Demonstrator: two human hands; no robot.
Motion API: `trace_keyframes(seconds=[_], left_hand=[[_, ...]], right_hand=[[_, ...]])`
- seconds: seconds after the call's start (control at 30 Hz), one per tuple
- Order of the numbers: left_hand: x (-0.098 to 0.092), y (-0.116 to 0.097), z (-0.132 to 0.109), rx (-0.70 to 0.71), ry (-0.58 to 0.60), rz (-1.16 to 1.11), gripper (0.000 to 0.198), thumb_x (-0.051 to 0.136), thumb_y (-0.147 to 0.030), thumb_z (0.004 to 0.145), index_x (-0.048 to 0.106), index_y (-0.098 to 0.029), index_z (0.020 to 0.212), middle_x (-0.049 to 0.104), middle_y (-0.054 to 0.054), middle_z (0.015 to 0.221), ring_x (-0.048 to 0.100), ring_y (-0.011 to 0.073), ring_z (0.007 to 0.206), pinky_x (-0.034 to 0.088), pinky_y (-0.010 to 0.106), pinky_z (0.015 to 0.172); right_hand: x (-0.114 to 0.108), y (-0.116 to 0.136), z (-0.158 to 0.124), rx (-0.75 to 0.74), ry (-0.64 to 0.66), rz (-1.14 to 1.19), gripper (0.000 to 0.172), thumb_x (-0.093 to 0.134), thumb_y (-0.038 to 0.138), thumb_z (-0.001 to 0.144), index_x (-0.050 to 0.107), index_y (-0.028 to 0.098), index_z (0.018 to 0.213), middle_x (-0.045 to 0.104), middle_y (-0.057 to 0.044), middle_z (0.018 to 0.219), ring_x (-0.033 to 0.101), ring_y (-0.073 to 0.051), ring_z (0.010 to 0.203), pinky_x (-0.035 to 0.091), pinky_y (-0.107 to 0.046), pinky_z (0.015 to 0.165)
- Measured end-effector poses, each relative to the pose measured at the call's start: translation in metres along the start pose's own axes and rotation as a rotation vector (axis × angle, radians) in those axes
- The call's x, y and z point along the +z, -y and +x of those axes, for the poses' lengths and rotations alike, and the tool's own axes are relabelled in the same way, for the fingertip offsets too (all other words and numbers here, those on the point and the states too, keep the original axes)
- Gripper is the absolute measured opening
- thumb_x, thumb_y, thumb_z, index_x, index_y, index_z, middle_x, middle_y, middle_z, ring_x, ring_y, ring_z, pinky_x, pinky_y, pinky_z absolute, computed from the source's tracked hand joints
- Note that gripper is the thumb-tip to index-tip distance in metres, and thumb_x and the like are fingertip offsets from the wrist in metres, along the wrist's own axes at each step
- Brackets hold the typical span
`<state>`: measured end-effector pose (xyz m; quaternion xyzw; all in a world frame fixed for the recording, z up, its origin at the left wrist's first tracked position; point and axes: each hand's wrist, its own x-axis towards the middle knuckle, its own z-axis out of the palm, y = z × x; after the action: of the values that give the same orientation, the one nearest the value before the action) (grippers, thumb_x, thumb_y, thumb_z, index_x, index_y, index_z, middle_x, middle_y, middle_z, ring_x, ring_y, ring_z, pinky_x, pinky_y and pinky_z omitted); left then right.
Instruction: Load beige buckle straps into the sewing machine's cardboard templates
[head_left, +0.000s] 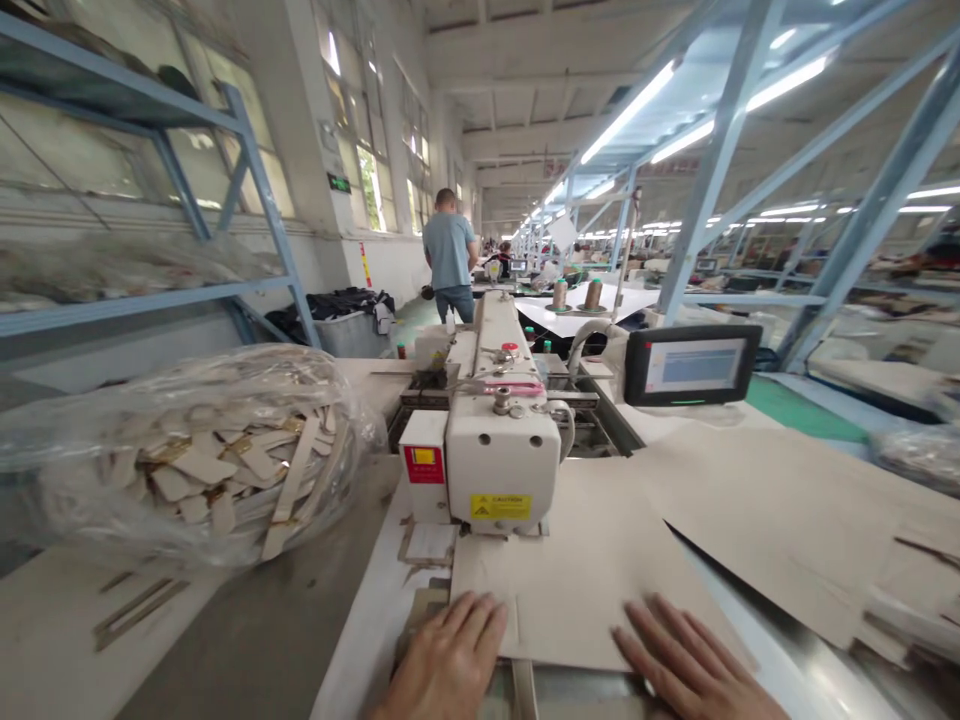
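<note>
A beige panel (577, 570) lies flat under the head of a white sewing machine (502, 465). On its near left corner rests my left hand (454, 655), flat with the fingers extended. My right hand (686, 655) is spread over the panel's near right part, its fingers a little blurred. Neither hand grips anything. Below the panel's near edge, a narrow beige strip (523, 688) runs towards me between the two hands. The machine's needle area is hidden behind its housing.
To the left sits a clear plastic bag (225, 460) full of beige straps with metal pieces. A control screen (694, 365) stands at the right, behind more beige sheets (772, 520). Thread spools (592, 295) stand farther back. A person (450, 250) stands beyond the machine, back turned.
</note>
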<state>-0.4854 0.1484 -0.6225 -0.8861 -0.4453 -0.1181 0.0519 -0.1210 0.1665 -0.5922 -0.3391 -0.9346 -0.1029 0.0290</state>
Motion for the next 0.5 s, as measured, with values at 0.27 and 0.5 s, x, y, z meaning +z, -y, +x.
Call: trace_keyframes(seconds=[0.27,0.5], left_hand=[[-0.005,-0.006,0.025,-0.164,0.165,-0.005,0.059,0.047,0.003,0.088,0.053,-0.013,0.144,0.062,0.013,0.144,0.061,0.0281,0.131,0.058,0.039,0.104],[-0.012,-0.03,0.028,-0.035,0.105,-0.141,0.047,0.048,-0.013,0.097,0.052,-0.013,0.144,0.064,0.013,0.142,0.062,0.0301,0.129,0.06,0.039,0.1]], right_hand=[[-0.02,-0.017,0.034,-0.038,-0.028,-0.13,0.045,0.054,0.027,0.098,0.06,0.023,0.142,0.053,-0.005,0.146,0.058,-0.034,0.127,0.058,-0.049,0.099],[-0.019,-0.043,-0.031,0.13,-0.172,-0.203,0.043,0.046,0.019,0.093,0.073,0.022,0.125,0.067,-0.002,0.128,0.07,-0.032,0.107,0.068,-0.043,0.076]])
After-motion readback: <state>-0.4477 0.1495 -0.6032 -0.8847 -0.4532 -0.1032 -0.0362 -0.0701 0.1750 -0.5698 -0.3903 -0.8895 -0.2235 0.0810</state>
